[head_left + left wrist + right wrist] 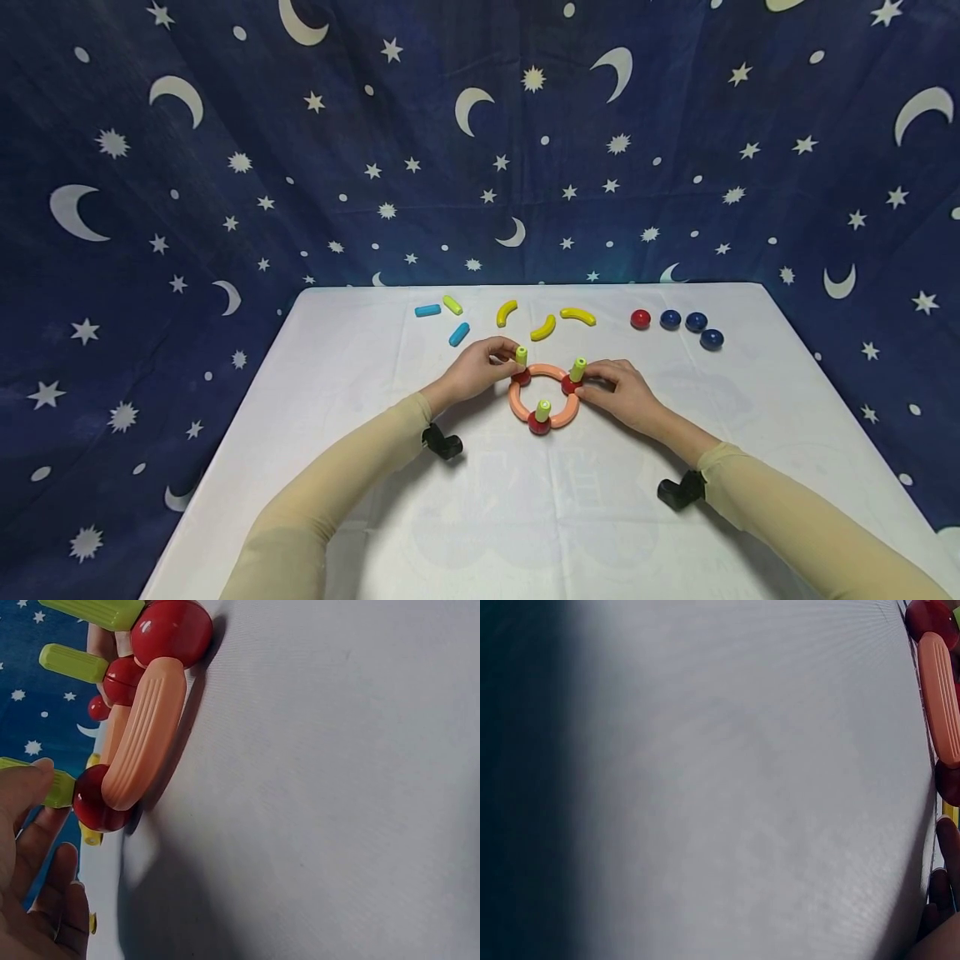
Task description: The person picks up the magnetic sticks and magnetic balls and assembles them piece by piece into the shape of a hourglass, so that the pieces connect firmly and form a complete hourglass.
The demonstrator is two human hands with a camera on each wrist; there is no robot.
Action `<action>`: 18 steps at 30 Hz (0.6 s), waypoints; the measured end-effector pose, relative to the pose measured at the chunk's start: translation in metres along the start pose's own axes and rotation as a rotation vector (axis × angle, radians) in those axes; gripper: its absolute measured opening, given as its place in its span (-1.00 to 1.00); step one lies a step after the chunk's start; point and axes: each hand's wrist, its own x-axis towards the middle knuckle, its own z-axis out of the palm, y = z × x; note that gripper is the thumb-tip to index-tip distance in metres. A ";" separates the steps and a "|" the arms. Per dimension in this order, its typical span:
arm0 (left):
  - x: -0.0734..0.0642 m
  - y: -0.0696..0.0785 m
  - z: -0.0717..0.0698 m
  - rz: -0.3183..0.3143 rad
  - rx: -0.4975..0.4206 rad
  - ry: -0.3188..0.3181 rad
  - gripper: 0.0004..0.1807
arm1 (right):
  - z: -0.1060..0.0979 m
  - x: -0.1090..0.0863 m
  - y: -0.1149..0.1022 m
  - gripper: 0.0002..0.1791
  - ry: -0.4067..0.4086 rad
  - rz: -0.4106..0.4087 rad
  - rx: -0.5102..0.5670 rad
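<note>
A ring of curved orange rods (pixel 519 406) joined by three red balls (pixel 539 423) lies on the white table. From each ball a short green stick (pixel 543 409) points upward. At the ring's far left, my left hand (pixel 480 367) pinches the green stick (pixel 61 789) between thumb and index finger, just above its red ball (pixel 97 799). My right hand (pixel 621 393) is at the right side, with thumb and index finger on the red ball (pixel 570 385) there. In the right wrist view only the fingertips (pixel 946 838) show, beside a red ball (pixel 949 784).
Behind the ring lie blue sticks (pixel 428 310), a loose green stick (pixel 452 305) and three curved yellow rods (pixel 543 327). Toward the back right are a red ball (pixel 641 319) and several dark blue balls (pixel 696 322). A dark curtain with moons and stars hangs behind the table.
</note>
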 end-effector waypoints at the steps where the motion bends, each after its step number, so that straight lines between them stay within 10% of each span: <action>1: 0.000 0.000 0.000 0.001 0.004 0.001 -0.74 | 0.000 0.000 0.000 -0.54 0.000 -0.001 -0.001; 18: -0.004 -0.005 0.005 -0.014 0.046 -0.018 -0.72 | 0.000 0.000 -0.001 -0.58 0.005 0.001 -0.002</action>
